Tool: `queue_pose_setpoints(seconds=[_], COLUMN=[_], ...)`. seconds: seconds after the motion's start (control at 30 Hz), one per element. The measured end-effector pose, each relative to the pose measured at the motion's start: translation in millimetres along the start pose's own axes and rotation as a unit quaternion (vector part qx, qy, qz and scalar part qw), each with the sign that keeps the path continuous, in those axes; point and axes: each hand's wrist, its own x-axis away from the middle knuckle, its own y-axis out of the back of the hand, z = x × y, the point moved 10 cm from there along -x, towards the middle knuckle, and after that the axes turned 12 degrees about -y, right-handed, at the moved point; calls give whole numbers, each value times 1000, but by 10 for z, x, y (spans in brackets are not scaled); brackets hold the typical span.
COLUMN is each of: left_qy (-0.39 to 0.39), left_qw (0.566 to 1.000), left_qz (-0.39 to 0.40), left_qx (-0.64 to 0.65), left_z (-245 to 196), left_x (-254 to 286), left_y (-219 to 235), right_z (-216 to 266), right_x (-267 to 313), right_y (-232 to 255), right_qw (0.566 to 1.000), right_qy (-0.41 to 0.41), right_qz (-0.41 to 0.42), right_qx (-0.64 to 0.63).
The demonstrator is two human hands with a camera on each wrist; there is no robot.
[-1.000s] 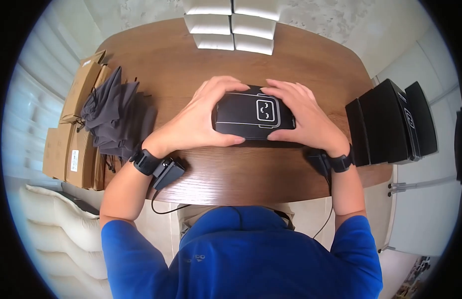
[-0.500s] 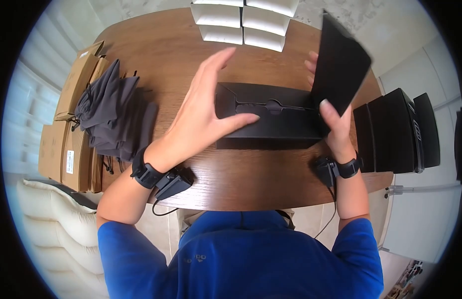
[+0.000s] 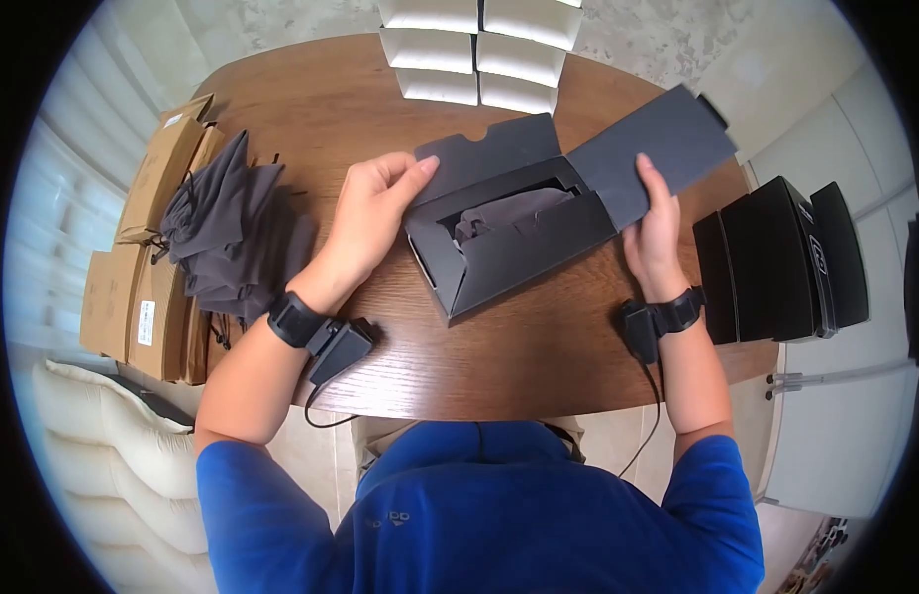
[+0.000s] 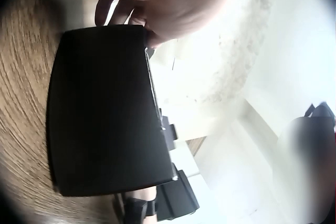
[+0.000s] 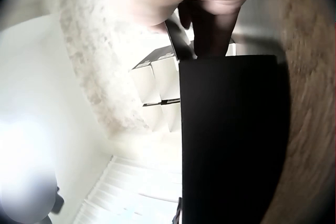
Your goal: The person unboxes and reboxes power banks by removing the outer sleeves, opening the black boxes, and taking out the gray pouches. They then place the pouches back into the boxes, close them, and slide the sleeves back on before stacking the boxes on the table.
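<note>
A black cardboard box (image 3: pixel 539 257) sits at a slant on the table in front of me, its top opened. Inside, between the inner flaps, shows some dark grey cloth (image 3: pixel 514 211). A notched flap (image 3: pixel 494 148) stands out from the box's far side, and my left hand (image 3: pixel 370 208) pinches its left corner under the thumb. On the right, my right hand (image 3: pixel 660 243) holds the folded-out lid panel (image 3: pixel 682 139), thumb on top and fingers beneath. Both wrist views show mostly a dark box side (image 4: pixel 105 113), with the hand above it.
Brown cardboard boxes (image 3: pixel 113 297) are stacked at the table's left edge, beside a pile of grey drawstring pouches (image 3: pixel 222 233). Black boxes (image 3: pixel 762 267) stand at the right edge. White open-fronted bins (image 3: pixel 435 86) stand at the back of the brown wooden table (image 3: pixel 539 361).
From closed between both hands, the box has been opened: the lid panel swung up and out to the right, then the notched flap folded back. The box has also turned to a slant.
</note>
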Motion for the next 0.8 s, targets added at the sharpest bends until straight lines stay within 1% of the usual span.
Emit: queue_pose_setpoints(seconds=[0.03,0.07,0.1,0.13,0.17,0.2,0.23,0.27,0.3,0.33,0.37,0.4,0.43,0.47,0.53,0.57,0.6,0.63,0.67,0.7,0.73,0.77,0.8], left_qy=[55,54,71,87,86,44,2,3,-66,-135,-135,-175,-213,-213,-262,-235,-232,-222,-212,-212,-210,-231,-253], left_qw=[996,996,991,984,984,991,993,993,991,972,973,957,938,938,884,885,886,876,865,864,865,857,848], left_qz=[-16,-18,-52,-86,-86,-100,-114,-114,-78,-41,-40,-16,8,8,79,106,105,122,139,170,170,205,239], left_qx=[73,72,102,131,131,76,22,22,-83,-186,-185,-229,-273,-273,-379,-387,-387,-411,-434,-424,-423,-412,-400], left_z=[93,82,109,139,148,98,38,67,-57,-239,-279,-410,-567,-626,-771,-731,-745,-724,-703,-697,-716,-745,-774], left_x=[15,10,16,25,17,-7,-20,-21,-56,-74,-72,-54,-26,0,98,115,128,143,155,160,164,201,244], left_y=[2,6,49,88,81,138,191,224,251,198,194,139,58,30,-228,-293,-294,-317,-331,-355,-353,-447,-542], right_z=[-121,-246,-380,-334,-385,-451,-501,-464,-535,-609,-590,-598,-608,-575,-503,-510,-452,-384,-406,-316,-232,-184,-193], right_x=[-25,-43,-77,-79,-52,-23,-59,-71,15,130,144,229,336,391,716,753,858,942,931,804,650,528,518], right_y=[30,73,81,72,37,22,23,74,-2,-68,-51,-91,-147,-173,-440,-458,-569,-663,-675,-718,-723,-697,-681], right_qw=[999,994,989,989,978,963,948,948,920,883,883,861,828,828,754,753,752,745,744,784,812,809,809], right_qy=[-50,-100,-149,-148,-208,-266,-301,-302,-355,-403,-403,-390,-372,-372,-311,-312,-303,-292,-295,-304,-308,-293,-294], right_qz=[-11,-22,-1,0,8,15,97,97,161,223,222,277,328,328,473,473,520,564,564,534,495,501,501], right_qx=[14,28,19,18,-6,-28,-13,-13,36,86,86,174,261,261,333,333,270,205,204,91,-24,-91,-91])
